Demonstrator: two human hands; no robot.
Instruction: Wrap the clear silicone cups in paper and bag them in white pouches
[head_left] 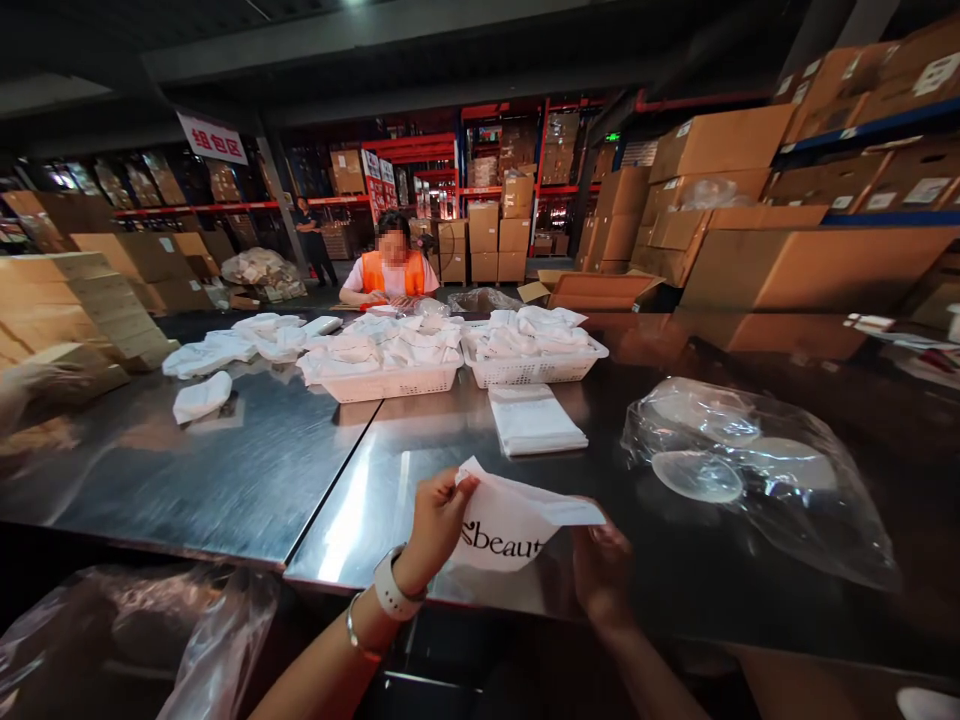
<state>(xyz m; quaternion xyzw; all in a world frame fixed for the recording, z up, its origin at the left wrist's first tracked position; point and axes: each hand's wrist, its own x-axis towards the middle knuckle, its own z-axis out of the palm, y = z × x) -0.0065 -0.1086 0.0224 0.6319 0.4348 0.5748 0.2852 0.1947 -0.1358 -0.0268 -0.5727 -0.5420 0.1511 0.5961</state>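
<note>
Between my two hands a white printed bag [510, 515] is stretched, with black "beaut" lettering facing me and its upper edge folded over. My left hand [439, 525] pinches its left top corner between thumb and fingers. At the opposite end, my right hand [602, 565] grips the right edge; some of its fingers are in shadow. Just beyond the held bag lies a neat stack of flat white bags [534, 420] on the metal table [442, 425].
Two white baskets [382, 386] [536, 371] heaped with white bundles stand behind the stack. More bundles [202, 397] lie to the left. A clear plastic bag with round white pieces [697, 475] rests right. Across the table sits a person in an orange vest [405, 275].
</note>
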